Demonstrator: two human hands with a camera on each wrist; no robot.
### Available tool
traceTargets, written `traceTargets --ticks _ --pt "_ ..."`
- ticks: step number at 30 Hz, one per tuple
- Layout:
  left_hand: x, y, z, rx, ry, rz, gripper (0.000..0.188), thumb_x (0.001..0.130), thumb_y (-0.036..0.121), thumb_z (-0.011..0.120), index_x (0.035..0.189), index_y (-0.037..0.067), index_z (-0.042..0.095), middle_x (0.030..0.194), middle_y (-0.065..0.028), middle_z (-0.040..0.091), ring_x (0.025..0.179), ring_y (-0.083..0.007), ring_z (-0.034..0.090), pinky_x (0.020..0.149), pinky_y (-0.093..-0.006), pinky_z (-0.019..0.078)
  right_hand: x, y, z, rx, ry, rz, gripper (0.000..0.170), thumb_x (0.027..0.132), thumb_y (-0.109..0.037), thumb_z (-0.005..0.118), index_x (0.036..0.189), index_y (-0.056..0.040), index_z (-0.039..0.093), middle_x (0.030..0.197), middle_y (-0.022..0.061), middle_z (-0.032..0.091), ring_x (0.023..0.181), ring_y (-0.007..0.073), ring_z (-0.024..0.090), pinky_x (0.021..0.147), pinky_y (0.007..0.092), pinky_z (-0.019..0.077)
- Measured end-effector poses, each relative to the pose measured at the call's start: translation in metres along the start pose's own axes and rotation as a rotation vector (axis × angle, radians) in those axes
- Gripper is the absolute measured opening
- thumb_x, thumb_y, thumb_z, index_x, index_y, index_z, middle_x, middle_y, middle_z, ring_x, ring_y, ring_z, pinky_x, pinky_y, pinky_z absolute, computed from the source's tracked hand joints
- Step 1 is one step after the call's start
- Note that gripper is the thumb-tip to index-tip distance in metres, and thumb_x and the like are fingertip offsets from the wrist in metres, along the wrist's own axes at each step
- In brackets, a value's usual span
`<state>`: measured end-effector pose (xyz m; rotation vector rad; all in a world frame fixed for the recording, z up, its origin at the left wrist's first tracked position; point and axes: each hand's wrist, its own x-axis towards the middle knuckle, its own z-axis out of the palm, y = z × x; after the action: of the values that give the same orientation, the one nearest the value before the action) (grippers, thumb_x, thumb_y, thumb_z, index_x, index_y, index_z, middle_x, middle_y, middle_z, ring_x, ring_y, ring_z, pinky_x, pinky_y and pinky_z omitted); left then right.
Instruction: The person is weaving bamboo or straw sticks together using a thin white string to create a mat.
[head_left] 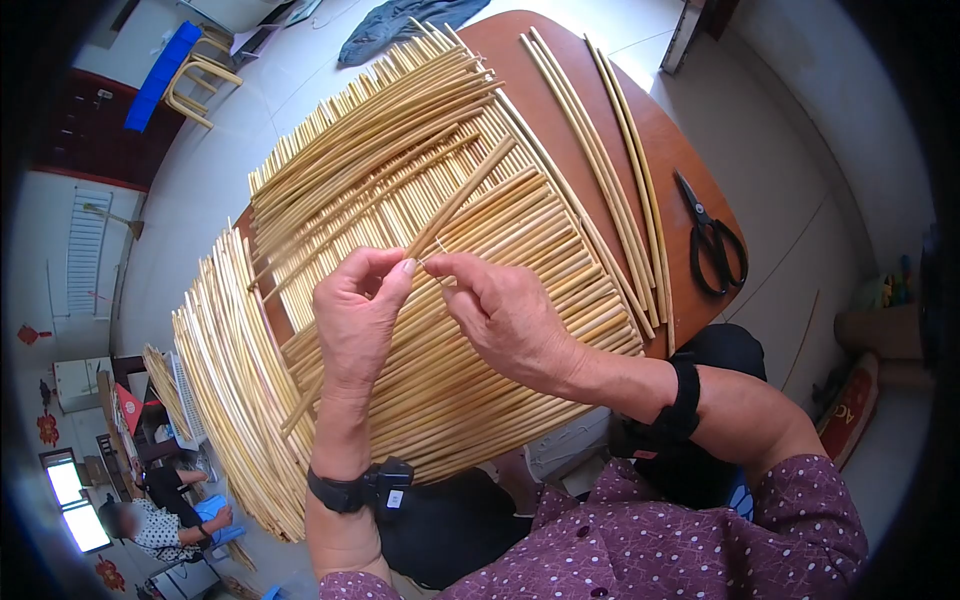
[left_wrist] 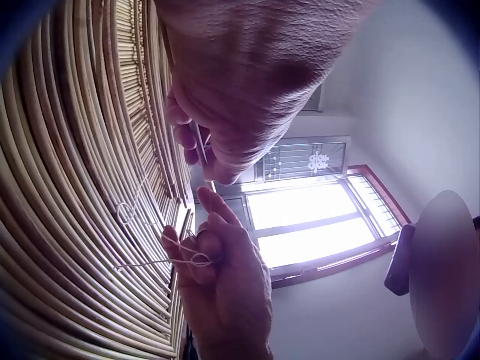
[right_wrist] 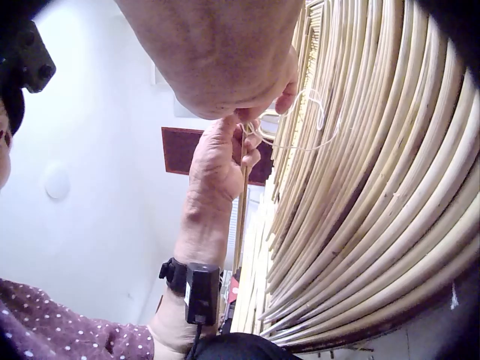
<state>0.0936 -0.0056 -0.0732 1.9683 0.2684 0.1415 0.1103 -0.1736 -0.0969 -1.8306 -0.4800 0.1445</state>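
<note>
Purple shirt (head_left: 620,540) foremost — left grip (head_left: 360,310) pinching cane (head_left: 467,199), right grip (head_left: 515,320) holding string (left_wrist: 146,263).

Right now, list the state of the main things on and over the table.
Left hand: pinching the cane
Right hand: curled, holding string
Cane: held at a slant
String: partly slack
Laid canes: side by side
Scissors: lying flat, blades closed

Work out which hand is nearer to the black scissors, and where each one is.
Right. In the head view, the right hand is left of the scissors, over the sticks; the left hand is farther left, also over the sticks.
</note>
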Motion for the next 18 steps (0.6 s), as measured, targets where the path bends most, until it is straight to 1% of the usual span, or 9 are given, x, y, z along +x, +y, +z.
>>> traceTargets --ticks 5,12,14,16,18 --pt "0.000 0.000 0.001 -0.010 -0.010 0.006 0.010 0.086 0.006 0.070 0.095 0.001 0.069 0.075 0.0038 0.063 0.065 -0.0007 0.053 0.058 -0.0167 0.0433 0.000 0.003 0.002 -0.009 0.011 -0.018 0.026 0.089 -0.005 0.054 0.114 -0.0013 0.060 0.073 0.0163 0.061 0.064 0.0272 0.063 0.059 0.0376 0.0497" --pt "0.001 -0.003 0.002 -0.006 -0.009 -0.008 0.011 0.086 0.006 0.070 0.095 0.001 0.069 0.076 0.0030 0.064 0.065 -0.0012 0.054 0.058 -0.0171 0.0442 -0.001 0.001 0.001 -0.005 0.005 0.003 0.026 0.089 -0.004 0.054 0.114 -0.0015 0.061 0.073 0.0161 0.061 0.064 0.0273 0.063 0.059 0.0374 0.0496" --pt "0.004 -0.006 0.001 0.142 0.034 -0.008 0.011 0.085 0.006 0.070 0.094 0.001 0.070 0.076 0.0026 0.065 0.066 -0.0021 0.056 0.059 -0.0179 0.0453 -0.003 0.001 0.004 0.031 0.038 -0.054 0.022 0.089 -0.006 0.056 0.110 -0.0027 0.060 0.074 0.0163 0.062 0.066 0.0294 0.064 0.059 0.0388 0.0503" --pt "0.017 -0.023 0.003 0.134 0.005 0.023 0.011 0.085 0.007 0.070 0.094 0.001 0.070 0.077 0.0021 0.065 0.067 -0.0027 0.057 0.060 -0.0184 0.0460 -0.007 -0.003 0.005 -0.024 0.034 -0.078 0.019 0.089 -0.008 0.058 0.107 -0.0033 0.058 0.074 0.0160 0.062 0.068 0.0307 0.065 0.060 0.0398 0.0507" --pt "0.024 -0.029 0.001 0.135 -0.012 0.037 0.011 0.085 0.007 0.070 0.094 0.001 0.070 0.077 0.0016 0.066 0.067 -0.0032 0.058 0.061 -0.0189 0.0467 -0.009 -0.006 0.006 -0.066 0.010 -0.099 0.016 0.089 -0.009 0.059 0.104 -0.0040 0.057 0.075 0.0157 0.062 0.069 0.0321 0.065 0.060 0.0408 0.0512"
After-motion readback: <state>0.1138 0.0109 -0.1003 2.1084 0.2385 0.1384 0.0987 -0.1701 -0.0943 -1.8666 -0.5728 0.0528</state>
